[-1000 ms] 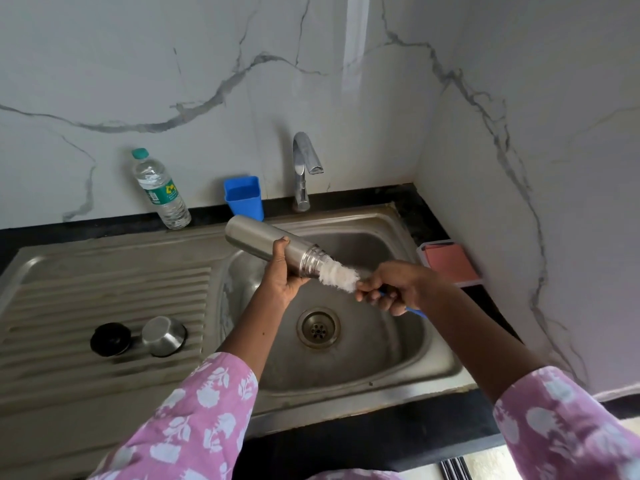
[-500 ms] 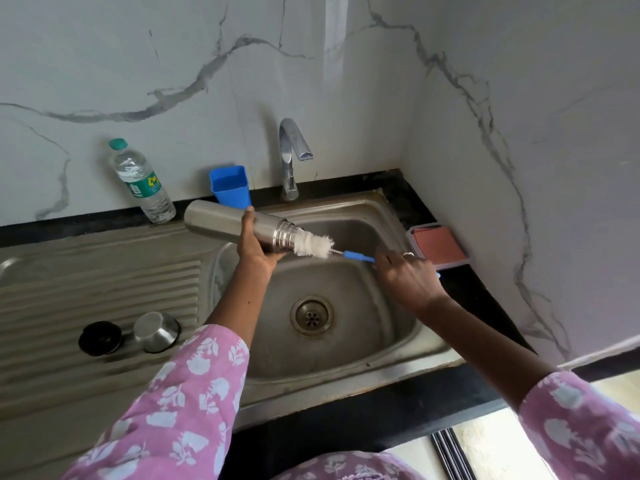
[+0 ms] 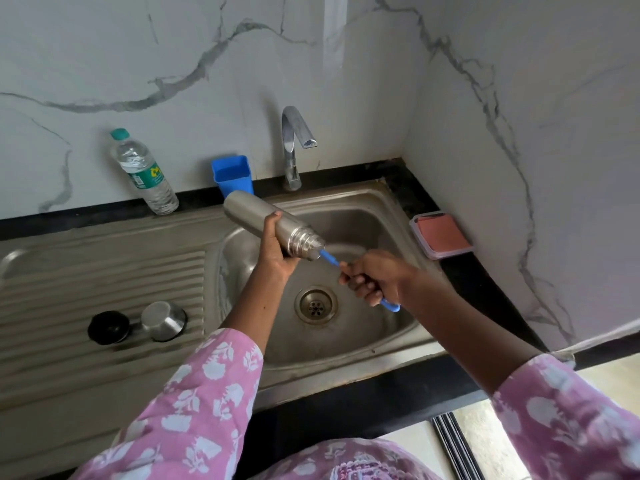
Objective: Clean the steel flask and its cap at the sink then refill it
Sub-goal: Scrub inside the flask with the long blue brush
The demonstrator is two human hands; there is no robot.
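Left hand (image 3: 277, 252) gripping steel flask (image 3: 270, 225) over sink (image 3: 346, 344), right hand (image 3: 375, 277) clutching blue brush handle (image 3: 330, 259)

The white bristle head of the blue-handled bottle brush (image 3: 329, 258), showing outside the mouth half a second before, went fully inside the cylindrical steel flask (image 3: 273, 230). The right hand (image 3: 372, 277) closed in toward 10 o'clock, near the mouth.

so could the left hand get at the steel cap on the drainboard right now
Probably not yet. The way looks free: the steel cap sits in the open on the drainboard beside the black stopper. But the left hand has its grip full with the flask, so that must be put down first.
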